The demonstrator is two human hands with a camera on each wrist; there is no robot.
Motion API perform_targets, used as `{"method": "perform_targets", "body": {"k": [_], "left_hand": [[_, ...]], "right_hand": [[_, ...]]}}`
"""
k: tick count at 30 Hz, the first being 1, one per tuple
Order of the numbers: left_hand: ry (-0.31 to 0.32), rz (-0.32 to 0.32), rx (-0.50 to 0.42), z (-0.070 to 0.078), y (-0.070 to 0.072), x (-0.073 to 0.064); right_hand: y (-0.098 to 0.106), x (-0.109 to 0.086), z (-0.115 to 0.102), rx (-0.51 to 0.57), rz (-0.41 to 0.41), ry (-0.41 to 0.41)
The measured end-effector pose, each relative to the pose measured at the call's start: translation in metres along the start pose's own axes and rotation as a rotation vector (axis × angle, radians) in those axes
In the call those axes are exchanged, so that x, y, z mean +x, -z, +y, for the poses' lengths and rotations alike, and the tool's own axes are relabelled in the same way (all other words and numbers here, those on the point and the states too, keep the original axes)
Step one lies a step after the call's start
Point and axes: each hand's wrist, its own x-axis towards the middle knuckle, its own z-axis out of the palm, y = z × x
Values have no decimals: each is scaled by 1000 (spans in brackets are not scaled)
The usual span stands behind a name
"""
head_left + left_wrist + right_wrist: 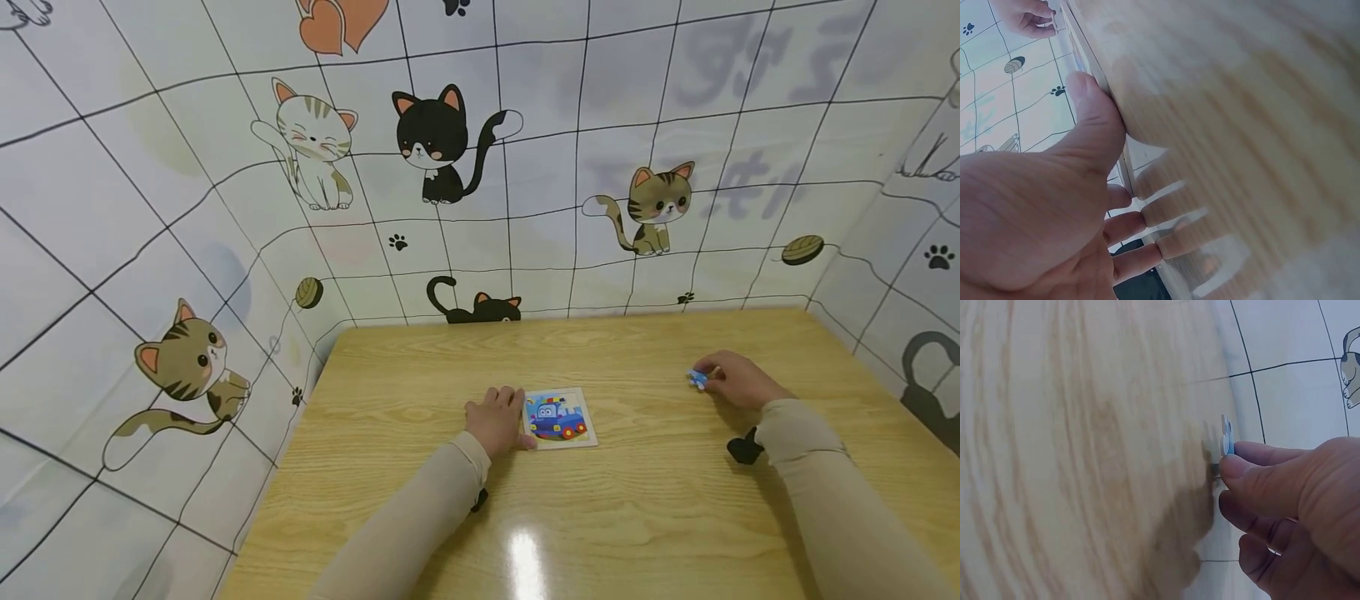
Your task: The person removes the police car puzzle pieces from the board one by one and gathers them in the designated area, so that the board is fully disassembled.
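Observation:
A small square jigsaw puzzle [557, 419] with a blue cartoon vehicle and a pale frame lies flat on the wooden table [630, 508]. Along its left side rests my left hand [495, 422], fingers near the upper left corner and thumb at the lower left. The left wrist view has this thumb [1088, 103] against the thin edge of the board, the other fingers extended on the table. Off to the right of the puzzle, my right hand [738, 381] pinches a small blue puzzle piece [697, 379] between thumb and index finger. Edge-on, the piece [1227, 437] stands up from the fingertips in the right wrist view.
White wall covering [540, 192] with black grid lines and cartoon cats rises behind the table and at both sides. A black wrist device [745, 447] sits under the right sleeve. Light glares off the table [525, 558] near the front.

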Motion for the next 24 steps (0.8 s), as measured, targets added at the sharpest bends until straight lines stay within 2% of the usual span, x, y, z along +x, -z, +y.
{"method": "perform_targets", "body": {"k": [8, 16, 20, 24], "left_hand": [[-9, -5, -4, 3, 3, 0], [-10, -20, -3, 6, 9, -2], [-2, -25, 9, 5, 4, 0], [8, -27, 4, 2, -3, 2]], "right_hand": [[-2, -5, 8, -30, 6, 5], [5, -9, -1, -43, 27, 3], [-6, 6, -19, -54, 64, 34], [-33, 29, -59, -44, 51, 107]]}}
